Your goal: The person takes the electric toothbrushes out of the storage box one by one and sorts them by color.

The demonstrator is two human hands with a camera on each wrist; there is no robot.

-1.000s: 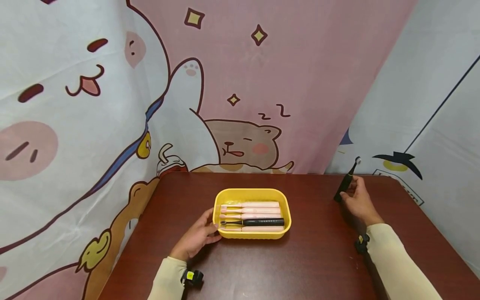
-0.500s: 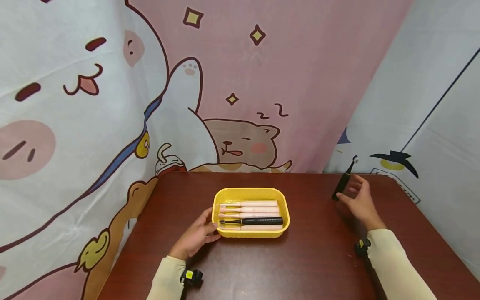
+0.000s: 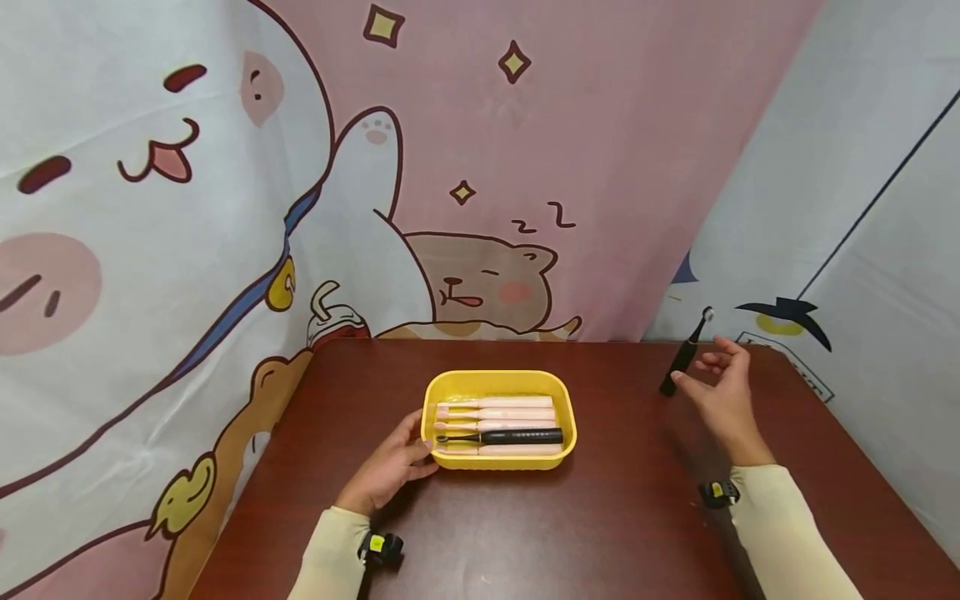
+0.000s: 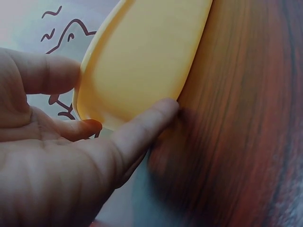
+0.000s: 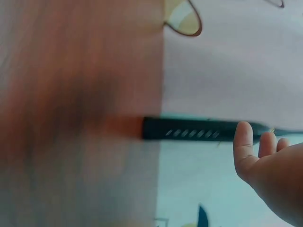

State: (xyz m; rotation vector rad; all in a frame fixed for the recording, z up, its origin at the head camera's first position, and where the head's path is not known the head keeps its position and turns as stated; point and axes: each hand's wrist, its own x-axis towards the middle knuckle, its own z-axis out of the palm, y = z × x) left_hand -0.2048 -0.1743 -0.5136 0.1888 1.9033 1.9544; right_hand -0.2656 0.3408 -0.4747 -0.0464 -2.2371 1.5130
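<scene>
At the far right of the table, a black electric toothbrush (image 3: 681, 363) stands upright on its handle end, also seen in the right wrist view as a dark toothbrush handle (image 5: 189, 128) with a row of small light marks. Beside it my right hand (image 3: 726, 400) has its thumb and fingers spread apart, the thumb tip right by the handle. My left hand (image 3: 386, 467) holds the left end of a yellow basket (image 3: 498, 462), thumb at the front corner and fingers behind. In the basket lie several pale pink toothbrushes (image 3: 525, 414) and one black toothbrush (image 3: 523, 436), heads pointing left.
The dark red-brown wooden table (image 3: 525, 533) reaches back to a cartoon-printed cloth (image 3: 600, 167), which hangs close behind its far edge and along the sides. Between the basket and the standing toothbrush is a stretch of table top.
My right hand's fingers have come away from the black toothbrush and spread, while the toothbrush keeps standing. My left hand stays at the basket. The head view has shifted slightly.
</scene>
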